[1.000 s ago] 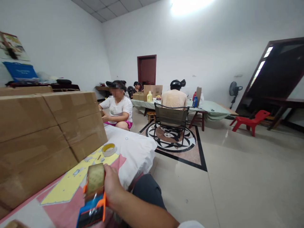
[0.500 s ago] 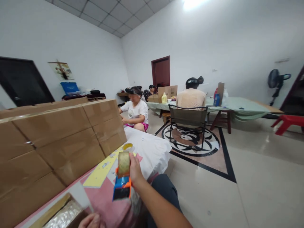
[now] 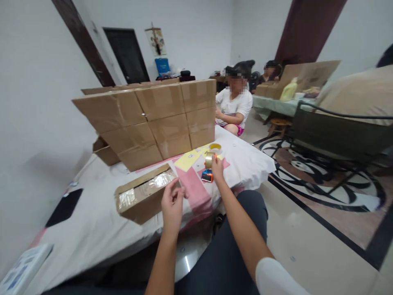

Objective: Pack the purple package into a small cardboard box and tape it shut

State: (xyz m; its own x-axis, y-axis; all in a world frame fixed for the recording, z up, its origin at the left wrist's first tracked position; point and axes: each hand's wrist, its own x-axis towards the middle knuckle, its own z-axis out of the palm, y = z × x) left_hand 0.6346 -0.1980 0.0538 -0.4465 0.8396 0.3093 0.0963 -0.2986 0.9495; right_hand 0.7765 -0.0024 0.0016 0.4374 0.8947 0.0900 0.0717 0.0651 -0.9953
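My right hand grips an orange and blue tape dispenser loaded with a brownish tape roll, resting it on the pink and yellow part of the covered table. My left hand hovers just right of a small taped cardboard box, fingers loosely curled, holding nothing. A spare tape roll lies on the table beyond the dispenser. A wall of stacked brown cartons stands behind the small box.
A seated person in a white shirt works at the table's far end. Another person's back and a folding chair fill the right side. A black phone and a booklet lie at the left. Tiled floor stretches right.
The view has swung left and down, showing the whole table and the small box. My right hand has lowered the dispenser onto the table, and my left hand has come up beside the box.
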